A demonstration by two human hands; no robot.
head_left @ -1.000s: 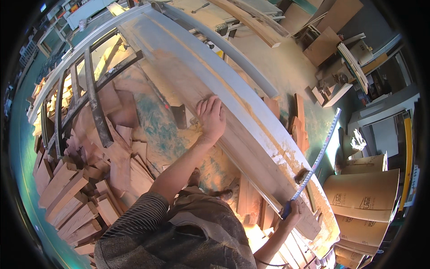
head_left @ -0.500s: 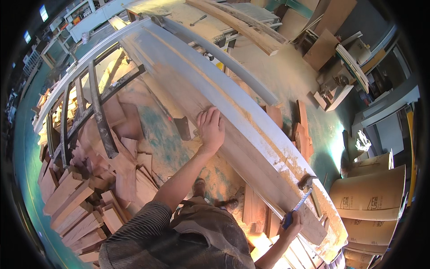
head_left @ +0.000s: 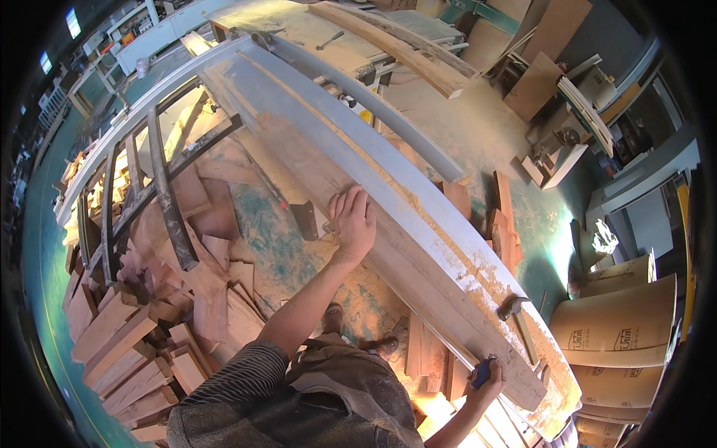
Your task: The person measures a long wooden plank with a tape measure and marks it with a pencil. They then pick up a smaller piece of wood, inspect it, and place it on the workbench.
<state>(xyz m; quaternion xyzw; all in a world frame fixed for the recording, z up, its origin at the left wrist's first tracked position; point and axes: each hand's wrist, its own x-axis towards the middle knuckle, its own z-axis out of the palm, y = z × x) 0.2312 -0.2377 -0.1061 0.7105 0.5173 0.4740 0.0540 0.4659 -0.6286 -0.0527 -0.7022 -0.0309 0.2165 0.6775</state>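
Note:
A long wooden board (head_left: 418,257) lies along a sliding metal machine table (head_left: 366,153) strewn with sawdust. My left hand (head_left: 353,222) holds the board near its middle, fingers bent together over its top. Toward the board's near right end, my right hand (head_left: 487,379) is closed around a blue tape measure (head_left: 483,371). No blade shows out of the tape measure's case. A hammer (head_left: 514,307) with a wooden handle lies on the sawdust just beyond the board, close to my right hand.
Piled offcuts (head_left: 127,336) cover the floor at left, under a dark metal frame (head_left: 160,175). A grey rail (head_left: 388,119) runs behind the machine table. Long planks (head_left: 396,48) lie on a bench at the back. Brown cartons (head_left: 612,325) stand at right.
The tape measure's extended blade, pointing away from me before, no longer shows. My right hand has turned slightly; my left hand stays on the board.

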